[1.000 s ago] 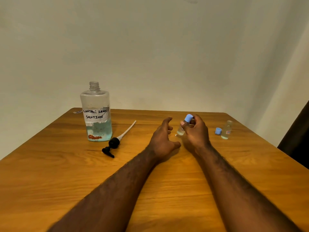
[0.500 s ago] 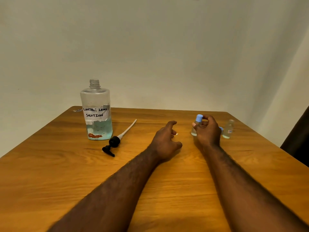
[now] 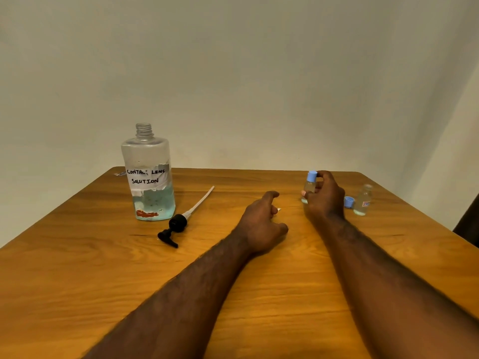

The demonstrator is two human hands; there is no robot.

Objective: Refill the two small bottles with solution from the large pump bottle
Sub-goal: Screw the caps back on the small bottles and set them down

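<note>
R hand: the right hand (image 3: 324,200) is curled round the capped small bottle (image 3: 309,189), which is pinched betw. thumb & fingertips.
L hand: the left hand (image 3: 261,224) is rested on the table (image 3: 77,255) w/ fingers loosely curled; nothing is held. A white speck by one fingertip is too small to be identified.
Capped btl: it is kept upright, centre-right, w/ its blue cap (image 3: 311,175) on. Whether its base is touching the table cannot be told; the fill level is mostly hidden by fingers.
Open btl: the open small bottle (image 3: 363,200) is stood upright near the right edge, w/ the loose cap (image 3: 348,202) laid just beside it.
Source: the large bottle (image 3: 147,172) is stood upright at far left, neck open, under half full of pale blue solution. The pump head (image 3: 177,225) is laid near it, tube pointed away.
Handling, small btls: these are judged v. light, rigid & easily tipped on a narrow base; prob. slippery if wetted. Hold is best taken at mid-body w/ thumb & two fingers, so the cap is left free to be twisted.
Handling, large btl: it is judged moderately heavy, w/ sloshing contents & thin walls that prob. give if squeezed. It is best gripped round the labelled mid-body; a slow tilt is called for, since its neck is far wider than a small mouth.
</note>
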